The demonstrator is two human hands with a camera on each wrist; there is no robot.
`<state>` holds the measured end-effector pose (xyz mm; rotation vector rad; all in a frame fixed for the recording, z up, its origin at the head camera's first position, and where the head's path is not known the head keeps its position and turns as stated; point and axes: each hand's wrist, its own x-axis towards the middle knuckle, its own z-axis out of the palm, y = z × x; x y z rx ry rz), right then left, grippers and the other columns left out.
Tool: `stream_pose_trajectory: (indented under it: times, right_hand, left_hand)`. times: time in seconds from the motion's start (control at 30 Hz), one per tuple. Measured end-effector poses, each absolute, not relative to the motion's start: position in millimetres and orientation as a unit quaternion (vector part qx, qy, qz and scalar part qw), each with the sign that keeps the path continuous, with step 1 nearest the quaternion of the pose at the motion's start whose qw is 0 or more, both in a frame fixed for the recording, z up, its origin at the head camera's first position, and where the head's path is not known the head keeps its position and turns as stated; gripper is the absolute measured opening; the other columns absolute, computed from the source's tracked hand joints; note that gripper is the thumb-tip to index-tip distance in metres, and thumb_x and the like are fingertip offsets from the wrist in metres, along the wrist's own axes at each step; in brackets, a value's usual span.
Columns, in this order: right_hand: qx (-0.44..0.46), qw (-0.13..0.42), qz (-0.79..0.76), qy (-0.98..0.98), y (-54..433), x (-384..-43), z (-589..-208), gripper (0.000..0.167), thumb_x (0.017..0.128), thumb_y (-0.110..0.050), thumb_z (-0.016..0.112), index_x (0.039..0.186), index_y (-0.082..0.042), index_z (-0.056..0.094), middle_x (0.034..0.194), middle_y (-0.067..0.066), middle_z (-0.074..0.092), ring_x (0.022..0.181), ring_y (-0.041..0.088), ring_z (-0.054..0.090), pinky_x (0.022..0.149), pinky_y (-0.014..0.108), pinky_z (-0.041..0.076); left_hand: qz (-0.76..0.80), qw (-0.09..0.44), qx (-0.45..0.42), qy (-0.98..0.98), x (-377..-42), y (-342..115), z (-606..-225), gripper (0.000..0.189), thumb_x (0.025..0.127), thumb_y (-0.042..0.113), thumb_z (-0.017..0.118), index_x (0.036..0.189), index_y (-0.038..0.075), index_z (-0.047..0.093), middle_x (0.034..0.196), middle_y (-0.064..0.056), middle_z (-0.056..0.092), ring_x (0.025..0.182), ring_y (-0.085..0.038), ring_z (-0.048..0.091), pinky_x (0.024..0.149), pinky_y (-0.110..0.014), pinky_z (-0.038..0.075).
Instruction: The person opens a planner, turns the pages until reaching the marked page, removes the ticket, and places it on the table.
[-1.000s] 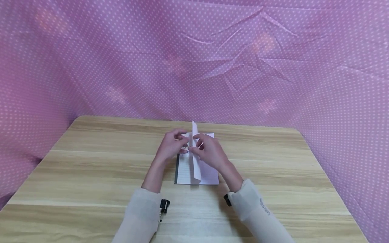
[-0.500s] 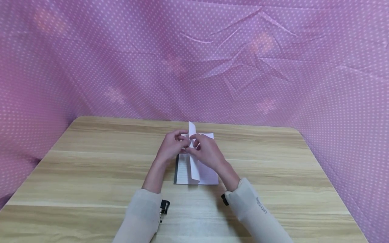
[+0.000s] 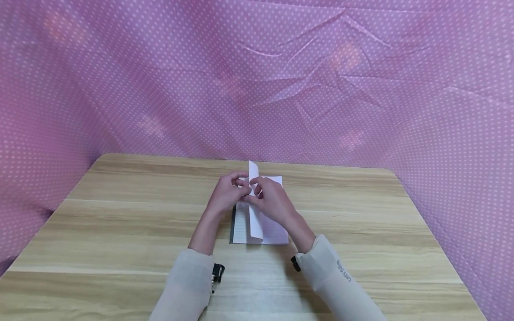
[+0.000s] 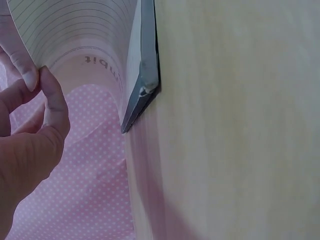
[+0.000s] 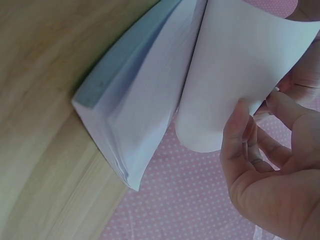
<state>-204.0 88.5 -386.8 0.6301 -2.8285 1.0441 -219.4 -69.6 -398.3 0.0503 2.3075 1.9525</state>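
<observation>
A lined notebook (image 3: pixel 277 234) lies open on the table, with its grey binding (image 4: pixel 149 55) at the left side. One page (image 3: pixel 255 225) stands up from it and curves to the left; its pale surface (image 5: pixel 225 60) fills much of the right wrist view. My left hand (image 3: pixel 225 192) pinches the free edge of this page between thumb and finger. Close against it, my right hand (image 3: pixel 275 199) grips the same edge from the right. In the left wrist view the fingertips of both hands meet at the edge. Some fingers are hidden behind the paper.
The notebook rests on a wood-grain table (image 3: pixel 128 214) with rounded far corners. A pink dotted cloth (image 3: pixel 257 89) hangs behind the table and along its sides. Black straps or devices show at the cuffs, one by the left sleeve (image 3: pixel 188 272).
The page's upright edge has shifted slightly left. My right hand has moved left with it, bringing its fingertips against those of my left hand, which stays almost in place.
</observation>
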Motion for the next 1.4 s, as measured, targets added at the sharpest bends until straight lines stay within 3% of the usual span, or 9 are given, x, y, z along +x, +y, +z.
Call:
stream_pose_trajectory:
  times: [0.33,0.63,0.87,1.13,1.4]
  right_hand:
    - [0.213,0.023,0.365,-0.906,92,-204,-385,0.041,0.091,-0.024,0.079,0.123,-0.002,0.066,0.094,0.006,0.069,0.083,0.018,0.066,0.066,0.025,0.055]
    - [0.203,0.032,0.429,-0.88,105,-211,-387,0.039,0.093,-0.024,0.077,0.123,0.0,0.067,0.091,0.004,0.069,0.085,0.02,0.066,0.066,0.029,0.056]
    - [0.189,0.041,0.449,-0.872,120,-221,-394,0.039,0.093,-0.024,0.076,0.124,-0.001,0.068,0.104,0.009,0.07,0.094,0.023,0.067,0.077,0.034,0.057]
    - [0.155,0.023,0.452,-0.878,135,-231,-404,0.038,0.094,-0.022,0.075,0.124,0.0,0.066,0.115,0.016,0.069,0.102,0.027,0.066,0.082,0.038,0.057]
    - [0.137,0.0,0.454,-0.88,146,-239,-408,0.043,0.094,-0.025,0.074,0.127,0.002,0.064,0.122,0.017,0.066,0.108,0.028,0.063,0.087,0.041,0.056]
  left_hand:
    - [0.64,0.066,0.011,0.765,-221,-73,-397,0.048,0.087,-0.004,0.067,0.134,0.0,0.06,0.105,-0.014,0.063,0.075,-0.016,0.061,0.07,-0.027,0.057]
    - [0.654,0.062,-0.002,0.754,-220,-81,-396,0.049,0.089,-0.008,0.065,0.137,-0.001,0.059,0.105,-0.016,0.062,0.079,-0.019,0.063,0.082,-0.043,0.06]
    - [0.664,0.045,0.0,0.747,-220,-96,-397,0.047,0.089,-0.007,0.062,0.136,-0.002,0.061,0.1,-0.014,0.061,0.08,-0.019,0.06,0.075,-0.033,0.059]
    - [0.648,0.026,-0.004,0.761,-219,-115,-396,0.047,0.09,-0.006,0.059,0.137,-0.002,0.06,0.1,-0.014,0.06,0.078,-0.018,0.059,0.079,-0.038,0.059]
    - [0.634,0.016,-0.005,0.773,-218,-128,-395,0.047,0.092,-0.003,0.057,0.139,-0.001,0.059,0.105,-0.013,0.058,0.081,-0.018,0.058,0.078,-0.034,0.057]
